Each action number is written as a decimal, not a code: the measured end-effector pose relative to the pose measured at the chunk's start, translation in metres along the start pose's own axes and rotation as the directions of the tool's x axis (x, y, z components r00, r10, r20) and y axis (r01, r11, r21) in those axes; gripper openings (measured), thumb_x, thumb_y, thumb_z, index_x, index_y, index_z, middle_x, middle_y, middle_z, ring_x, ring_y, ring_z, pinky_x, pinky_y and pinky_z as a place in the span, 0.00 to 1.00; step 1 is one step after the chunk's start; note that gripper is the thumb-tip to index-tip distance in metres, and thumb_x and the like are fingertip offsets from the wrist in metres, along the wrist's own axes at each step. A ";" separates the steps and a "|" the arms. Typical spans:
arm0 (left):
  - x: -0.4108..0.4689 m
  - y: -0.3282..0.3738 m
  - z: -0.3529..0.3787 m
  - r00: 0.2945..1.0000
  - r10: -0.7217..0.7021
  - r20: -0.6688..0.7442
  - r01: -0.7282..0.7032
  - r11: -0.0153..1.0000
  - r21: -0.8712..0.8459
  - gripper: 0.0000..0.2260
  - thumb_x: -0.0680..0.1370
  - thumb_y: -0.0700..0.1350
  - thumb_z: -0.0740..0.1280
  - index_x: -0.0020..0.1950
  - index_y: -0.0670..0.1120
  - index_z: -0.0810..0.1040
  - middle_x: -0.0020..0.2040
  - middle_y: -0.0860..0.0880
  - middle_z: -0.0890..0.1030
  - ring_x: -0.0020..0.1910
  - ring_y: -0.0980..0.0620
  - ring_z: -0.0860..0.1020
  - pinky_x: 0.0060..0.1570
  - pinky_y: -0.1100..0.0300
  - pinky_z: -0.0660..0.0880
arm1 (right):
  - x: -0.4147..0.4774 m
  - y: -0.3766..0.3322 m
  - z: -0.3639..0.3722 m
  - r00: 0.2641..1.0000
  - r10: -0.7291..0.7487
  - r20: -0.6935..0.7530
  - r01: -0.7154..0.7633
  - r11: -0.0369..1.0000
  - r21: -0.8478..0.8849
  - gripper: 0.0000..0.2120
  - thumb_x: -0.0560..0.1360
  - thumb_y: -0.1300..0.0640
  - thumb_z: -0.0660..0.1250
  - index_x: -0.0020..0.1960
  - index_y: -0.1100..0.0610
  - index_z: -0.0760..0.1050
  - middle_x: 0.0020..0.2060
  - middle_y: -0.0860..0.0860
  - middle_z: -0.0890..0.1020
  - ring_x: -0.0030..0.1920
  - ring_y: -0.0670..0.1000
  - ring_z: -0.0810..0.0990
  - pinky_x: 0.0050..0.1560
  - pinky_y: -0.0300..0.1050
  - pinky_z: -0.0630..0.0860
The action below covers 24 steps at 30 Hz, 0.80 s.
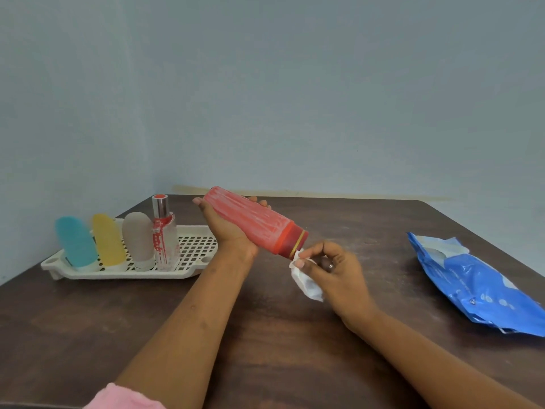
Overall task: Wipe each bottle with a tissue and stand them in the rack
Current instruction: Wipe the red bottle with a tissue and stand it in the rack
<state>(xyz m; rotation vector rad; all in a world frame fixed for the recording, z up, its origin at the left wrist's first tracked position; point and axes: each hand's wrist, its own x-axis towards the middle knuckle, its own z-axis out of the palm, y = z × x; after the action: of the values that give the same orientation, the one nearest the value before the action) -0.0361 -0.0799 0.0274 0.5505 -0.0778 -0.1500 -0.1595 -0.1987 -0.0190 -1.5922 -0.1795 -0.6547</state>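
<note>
My left hand (228,231) grips a ribbed red bottle (253,221) tilted over the table, cap end down and to the right. My right hand (333,268) pinches a crumpled white tissue (305,278) against the bottle's cap. A cream slotted rack (194,246) sits at the back left. In it stand a blue bottle (76,242), a yellow bottle (108,240), a grey bottle (138,240) and a clear spray bottle with red print (163,236).
A blue wipes pack (474,286) lies on the right of the dark wooden table (265,335). Walls close off the back and left sides. The rack's right part has open slots.
</note>
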 end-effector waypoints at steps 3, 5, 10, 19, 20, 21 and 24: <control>-0.004 -0.002 0.003 1.000 -0.025 0.013 0.025 0.999 0.022 0.38 0.73 0.75 0.47 0.49 0.42 0.77 0.34 0.43 0.80 0.34 0.44 0.81 0.45 0.50 0.79 | 0.005 0.001 -0.005 0.993 0.021 -0.113 -0.016 0.999 0.041 0.04 0.71 0.68 0.70 0.41 0.61 0.77 0.37 0.48 0.83 0.39 0.46 0.81 0.37 0.36 0.76; -0.007 -0.004 0.005 1.000 -0.029 0.010 0.029 0.999 0.030 0.38 0.74 0.75 0.47 0.47 0.42 0.77 0.34 0.43 0.79 0.33 0.44 0.81 0.44 0.51 0.79 | 0.007 0.002 -0.008 0.985 0.052 -0.164 -0.042 0.997 0.063 0.05 0.72 0.68 0.68 0.43 0.59 0.77 0.38 0.48 0.82 0.40 0.47 0.81 0.36 0.37 0.76; -0.008 -0.001 0.004 0.999 -0.030 -0.031 0.031 0.999 0.030 0.37 0.74 0.74 0.47 0.50 0.43 0.76 0.35 0.43 0.80 0.34 0.44 0.81 0.43 0.51 0.79 | 0.004 0.002 -0.004 0.993 0.074 -0.088 -0.070 0.997 0.043 0.04 0.72 0.66 0.69 0.43 0.59 0.77 0.38 0.49 0.82 0.39 0.46 0.81 0.35 0.38 0.75; 0.006 0.001 -0.001 0.976 -0.107 -0.192 0.136 0.981 0.142 0.39 0.74 0.74 0.50 0.76 0.49 0.63 0.49 0.38 0.79 0.46 0.40 0.80 0.44 0.48 0.76 | 0.001 0.006 -0.001 0.997 0.033 0.065 -0.033 0.999 -0.012 0.07 0.71 0.66 0.71 0.40 0.55 0.78 0.40 0.55 0.83 0.44 0.57 0.83 0.41 0.43 0.78; 0.008 0.001 -0.002 0.971 -0.120 -0.208 0.154 0.976 0.155 0.39 0.74 0.74 0.50 0.75 0.49 0.63 0.48 0.38 0.78 0.45 0.40 0.80 0.46 0.47 0.75 | 0.001 0.006 -0.001 0.998 0.028 0.052 -0.028 1.000 -0.015 0.08 0.71 0.66 0.71 0.40 0.54 0.78 0.40 0.54 0.83 0.42 0.54 0.83 0.38 0.40 0.76; 0.009 0.001 -0.003 0.966 -0.134 -0.221 0.173 0.971 0.166 0.39 0.74 0.74 0.51 0.74 0.48 0.64 0.48 0.38 0.78 0.45 0.40 0.80 0.47 0.46 0.75 | 0.001 0.006 -0.001 0.999 0.026 0.034 -0.026 1.000 -0.015 0.08 0.71 0.66 0.71 0.40 0.54 0.78 0.39 0.54 0.83 0.39 0.51 0.82 0.35 0.37 0.75; 0.012 0.000 -0.006 0.940 -0.192 -0.281 0.255 0.944 0.208 0.41 0.71 0.73 0.61 0.71 0.44 0.65 0.55 0.38 0.78 0.51 0.40 0.80 0.42 0.44 0.79 | 0.004 0.005 -0.004 0.997 0.049 -0.058 -0.050 0.999 -0.016 0.05 0.72 0.66 0.69 0.43 0.57 0.78 0.39 0.49 0.83 0.38 0.46 0.81 0.36 0.36 0.75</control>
<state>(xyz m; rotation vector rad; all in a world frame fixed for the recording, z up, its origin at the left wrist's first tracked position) -0.0237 -0.0792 0.0225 0.8193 0.2249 -0.2945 -0.1548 -0.2048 -0.0216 -1.5880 -0.0916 -0.6639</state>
